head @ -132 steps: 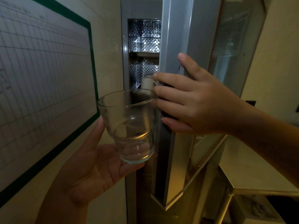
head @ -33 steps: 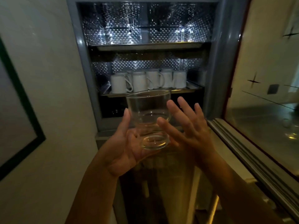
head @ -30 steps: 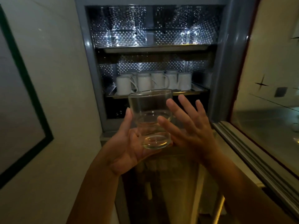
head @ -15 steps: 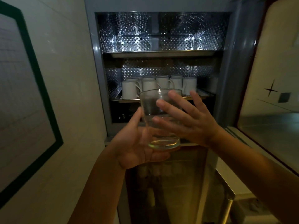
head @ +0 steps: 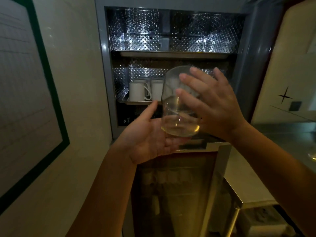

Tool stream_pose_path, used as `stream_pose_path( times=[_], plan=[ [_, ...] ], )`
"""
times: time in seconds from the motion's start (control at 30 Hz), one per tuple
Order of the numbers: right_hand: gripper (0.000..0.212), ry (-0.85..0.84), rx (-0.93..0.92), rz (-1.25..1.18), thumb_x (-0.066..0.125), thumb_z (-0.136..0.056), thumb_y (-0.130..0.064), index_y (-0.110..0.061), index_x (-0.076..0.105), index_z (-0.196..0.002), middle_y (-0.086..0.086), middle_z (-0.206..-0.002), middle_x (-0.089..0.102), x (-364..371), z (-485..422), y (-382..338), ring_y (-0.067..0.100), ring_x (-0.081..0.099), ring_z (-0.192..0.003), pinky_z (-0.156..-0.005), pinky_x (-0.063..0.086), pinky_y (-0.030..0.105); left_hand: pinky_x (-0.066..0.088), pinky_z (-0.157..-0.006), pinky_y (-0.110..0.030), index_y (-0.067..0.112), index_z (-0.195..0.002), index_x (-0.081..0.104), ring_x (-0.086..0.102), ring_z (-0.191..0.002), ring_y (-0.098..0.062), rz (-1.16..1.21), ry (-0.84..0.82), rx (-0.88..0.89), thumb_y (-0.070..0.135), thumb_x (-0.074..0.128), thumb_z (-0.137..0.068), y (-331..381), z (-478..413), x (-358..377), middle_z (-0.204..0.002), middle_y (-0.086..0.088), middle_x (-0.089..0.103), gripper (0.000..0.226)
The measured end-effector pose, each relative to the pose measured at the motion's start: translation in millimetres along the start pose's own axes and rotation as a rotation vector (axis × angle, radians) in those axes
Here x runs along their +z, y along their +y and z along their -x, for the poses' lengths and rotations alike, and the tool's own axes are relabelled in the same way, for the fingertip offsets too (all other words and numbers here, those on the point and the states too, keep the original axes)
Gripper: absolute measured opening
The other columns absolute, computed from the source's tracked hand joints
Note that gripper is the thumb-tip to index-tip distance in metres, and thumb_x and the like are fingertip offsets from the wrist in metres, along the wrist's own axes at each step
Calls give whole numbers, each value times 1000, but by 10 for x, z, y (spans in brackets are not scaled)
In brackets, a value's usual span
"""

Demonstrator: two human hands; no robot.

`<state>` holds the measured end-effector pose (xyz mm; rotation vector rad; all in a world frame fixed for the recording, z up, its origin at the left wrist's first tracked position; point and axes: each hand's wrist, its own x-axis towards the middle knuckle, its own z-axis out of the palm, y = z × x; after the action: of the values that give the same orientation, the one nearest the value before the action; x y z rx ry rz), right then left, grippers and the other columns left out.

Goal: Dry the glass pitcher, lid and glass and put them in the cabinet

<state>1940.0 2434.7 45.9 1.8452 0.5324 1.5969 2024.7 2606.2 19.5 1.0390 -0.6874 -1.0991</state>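
Observation:
A clear drinking glass [head: 177,115] is held upright in front of the open steel cabinet [head: 171,53]. My right hand [head: 212,106] wraps its fingers round the glass from the right side. My left hand [head: 152,135] lies open under and beside the glass, palm up, thumb raised, with its fingers under the base. The pitcher and lid are out of sight.
Several white mugs [head: 136,91] stand on the cabinet's lower shelf tray. The upper shelf [head: 172,54] looks bare. A green-framed board [head: 25,103] hangs on the left wall. The open door [head: 256,57] stands at the right, and a steel counter [head: 282,134] lies beyond it.
The glass has risen toward the mug shelf. My right hand has closed round it from the right, and my left hand has loosened to an open palm under it.

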Motion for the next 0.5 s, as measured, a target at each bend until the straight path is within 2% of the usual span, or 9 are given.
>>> stream_pose_path(
  times=[0.07,0.17,0.27,0.37,0.43,0.5],
  plan=[
    [51,-49,168,-120,56,-88,-46,-11,43,-124,15,-131,46,-37,-3,7,31,43,-124,-104,27,49,50,-76,-32,10,-124,56,63,-100,-26,56,25,27,61,20,-92,-2,-16,10,-122,-16,62,71],
    [70,-95,353,-284,67,-77,-51,-5,45,-125,21,-127,52,-79,-41,-5,31,47,-122,-98,39,52,46,-88,-42,1,-130,49,58,-113,-33,191,49,53,55,27,-93,-19,-41,18,-126,-22,58,69],
    [74,-93,470,-485,73,-72,-49,1,48,-121,18,-118,54,-122,-119,-48,26,51,-113,-95,44,40,46,-86,-47,-4,-129,46,58,-112,-37,289,35,75,53,31,-93,-55,-62,20,-124,-27,57,70],
    [71,-109,647,-696,76,-64,-45,-11,48,-120,6,-114,54,-173,-178,-108,16,54,-106,-91,44,23,46,-85,-48,-8,-125,46,60,-108,-39,353,33,108,52,39,-86,-90,-83,5,-122,-30,57,72],
    [72,-125,785,-818,79,-59,-43,-19,45,-118,-3,-110,56,-206,-207,-156,2,55,-104,-87,42,12,46,-88,-49,-10,-124,47,58,-110,-41,388,24,131,51,44,-82,-112,-86,-5,-121,-31,57,73],
    [72,-144,925,-963,83,-54,-37,-20,48,-115,-12,-106,59,-221,-239,-189,-5,58,-100,-80,44,8,48,-89,-49,-8,-125,47,55,-115,-42,394,2,142,51,43,-83,-131,-83,-6,-123,-30,56,73]
  ],
)
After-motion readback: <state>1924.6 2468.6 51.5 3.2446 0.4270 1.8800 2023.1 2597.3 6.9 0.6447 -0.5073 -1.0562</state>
